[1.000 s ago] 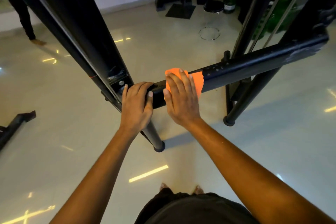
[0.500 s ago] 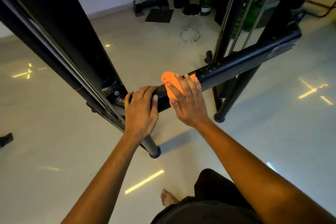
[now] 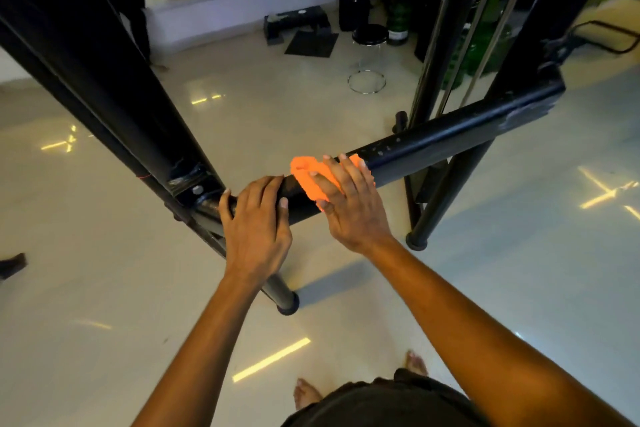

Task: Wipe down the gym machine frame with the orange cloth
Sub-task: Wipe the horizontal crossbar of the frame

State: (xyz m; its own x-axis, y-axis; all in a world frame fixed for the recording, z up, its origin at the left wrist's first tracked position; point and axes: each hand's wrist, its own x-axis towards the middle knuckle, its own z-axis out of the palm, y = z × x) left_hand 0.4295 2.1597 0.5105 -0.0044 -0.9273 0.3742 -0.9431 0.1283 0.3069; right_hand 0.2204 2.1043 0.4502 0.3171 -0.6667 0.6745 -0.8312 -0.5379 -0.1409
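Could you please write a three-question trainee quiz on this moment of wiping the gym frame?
1. True or false: the right hand presses the orange cloth onto the horizontal black bar.
2. Where does the left hand rest? A) on the floor B) on the bar beside the cloth C) on the cloth
3. Fill in: on the floor beyond the bar stands a stool with a round black ____.

Key: 1 true; 2 B; 3 seat.
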